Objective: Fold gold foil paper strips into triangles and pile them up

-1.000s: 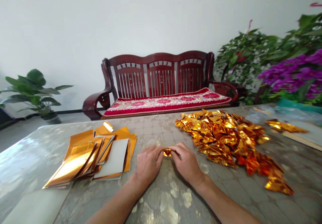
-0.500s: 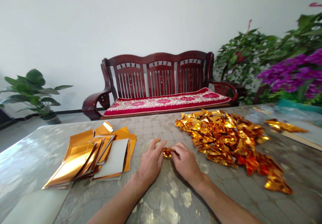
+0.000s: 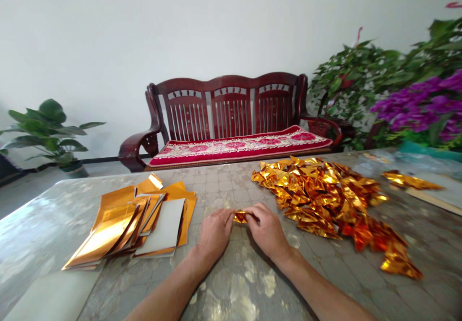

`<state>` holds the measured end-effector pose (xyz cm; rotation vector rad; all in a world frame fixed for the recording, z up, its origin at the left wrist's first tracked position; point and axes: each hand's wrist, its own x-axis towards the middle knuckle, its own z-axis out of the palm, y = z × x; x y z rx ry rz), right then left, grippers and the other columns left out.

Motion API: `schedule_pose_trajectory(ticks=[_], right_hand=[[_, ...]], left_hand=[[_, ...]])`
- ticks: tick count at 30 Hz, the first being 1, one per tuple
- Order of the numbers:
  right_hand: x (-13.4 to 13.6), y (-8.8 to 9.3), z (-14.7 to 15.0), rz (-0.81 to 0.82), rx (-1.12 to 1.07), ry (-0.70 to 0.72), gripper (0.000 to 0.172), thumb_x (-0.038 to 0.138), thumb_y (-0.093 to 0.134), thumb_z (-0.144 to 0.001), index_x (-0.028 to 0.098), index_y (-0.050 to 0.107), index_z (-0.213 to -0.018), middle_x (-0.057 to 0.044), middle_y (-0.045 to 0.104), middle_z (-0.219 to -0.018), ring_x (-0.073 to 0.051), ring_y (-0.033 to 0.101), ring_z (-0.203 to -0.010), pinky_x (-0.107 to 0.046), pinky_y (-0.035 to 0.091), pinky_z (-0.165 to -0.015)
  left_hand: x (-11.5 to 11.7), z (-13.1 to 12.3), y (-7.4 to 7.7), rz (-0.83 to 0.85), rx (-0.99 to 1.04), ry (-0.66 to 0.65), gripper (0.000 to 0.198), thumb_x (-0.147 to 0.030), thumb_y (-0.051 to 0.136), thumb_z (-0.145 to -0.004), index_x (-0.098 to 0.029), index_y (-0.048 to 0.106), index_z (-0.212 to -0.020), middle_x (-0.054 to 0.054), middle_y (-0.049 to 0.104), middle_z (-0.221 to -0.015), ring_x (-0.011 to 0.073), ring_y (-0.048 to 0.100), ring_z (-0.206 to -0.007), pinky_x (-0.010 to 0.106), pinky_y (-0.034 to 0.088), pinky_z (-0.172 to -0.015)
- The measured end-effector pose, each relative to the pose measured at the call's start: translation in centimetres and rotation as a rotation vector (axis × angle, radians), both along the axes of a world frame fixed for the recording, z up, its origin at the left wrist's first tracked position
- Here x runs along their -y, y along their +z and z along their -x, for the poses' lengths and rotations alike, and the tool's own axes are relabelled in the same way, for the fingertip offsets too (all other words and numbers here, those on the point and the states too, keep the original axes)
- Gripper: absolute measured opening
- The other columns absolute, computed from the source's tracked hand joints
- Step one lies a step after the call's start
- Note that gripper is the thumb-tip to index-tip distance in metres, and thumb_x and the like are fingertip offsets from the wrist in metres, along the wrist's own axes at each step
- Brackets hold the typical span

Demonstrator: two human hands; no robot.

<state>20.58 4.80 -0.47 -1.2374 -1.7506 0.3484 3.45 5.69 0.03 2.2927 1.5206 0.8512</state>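
Note:
A small folded piece of gold foil paper (image 3: 240,216) is pinched between my two hands, over the middle of the table. My left hand (image 3: 215,229) grips its left end with thumb and fingers together. On the opposite end, the thumb and fingers of my right hand (image 3: 266,229) are closed. Both hands cover the ends of the piece, so only its shiny middle shows. To the left lies a loose stack of gold foil sheets (image 3: 117,215), some with the pale backing up. A heap of folded gold foil pieces (image 3: 310,186) spreads out on the right.
The patterned table (image 3: 231,282) extends under everything. A pale sheet (image 3: 54,294) lies at the front left. Clear plastic wrapping (image 3: 422,163) and another gold foil piece (image 3: 411,180) are at the far right. Beyond the table stands a wooden bench (image 3: 231,104), with plants on both sides.
The fingers of my left hand, raised and spread before, have come down and closed on the foil piece. My right hand keeps its hold almost unmoved.

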Motion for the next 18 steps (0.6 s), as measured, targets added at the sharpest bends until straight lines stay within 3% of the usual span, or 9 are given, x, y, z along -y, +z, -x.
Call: schedule_pose_trajectory(ticks=[6,13,18], right_hand=[[-0.07,0.07,-0.13,0.076,0.011,-0.009,0.020,0.014,0.051,-0.087,0.021,0.071,-0.087,-0.004,0.065,-0.087,-0.018,0.062,-0.087,-0.028,0.045,-0.079],[0.07,0.28,-0.34,0.151,0.161,0.000,0.029,0.024,0.042,-0.096,0.020,0.071,-0.095,-0.006,0.071,-0.091,-0.019,0.064,-0.088,-0.027,0.043,-0.076],[0.10,0.27,-0.23,0.219,0.223,-0.044,0.030,0.025,0.042,-0.096,0.021,0.071,-0.093,-0.005,0.074,-0.087,-0.019,0.067,-0.081,-0.026,0.040,-0.069]], left_hand=[[-0.28,-0.05,-0.56,-0.021,0.126,-0.006,0.026,-0.022,0.049,-0.093,-0.024,0.075,-0.093,0.004,0.076,-0.090,0.0183,0.070,-0.083,0.026,0.047,-0.074],[-0.53,-0.08,-0.38,-0.003,0.126,0.058,0.026,-0.025,0.049,-0.092,-0.020,0.072,-0.080,0.004,0.074,-0.076,0.0177,0.067,-0.070,0.025,0.042,-0.064],[-0.46,-0.03,-0.49,0.030,0.127,0.068,0.026,-0.025,0.047,-0.093,-0.022,0.071,-0.102,0.005,0.076,-0.082,0.0201,0.070,-0.075,0.027,0.045,-0.067]])
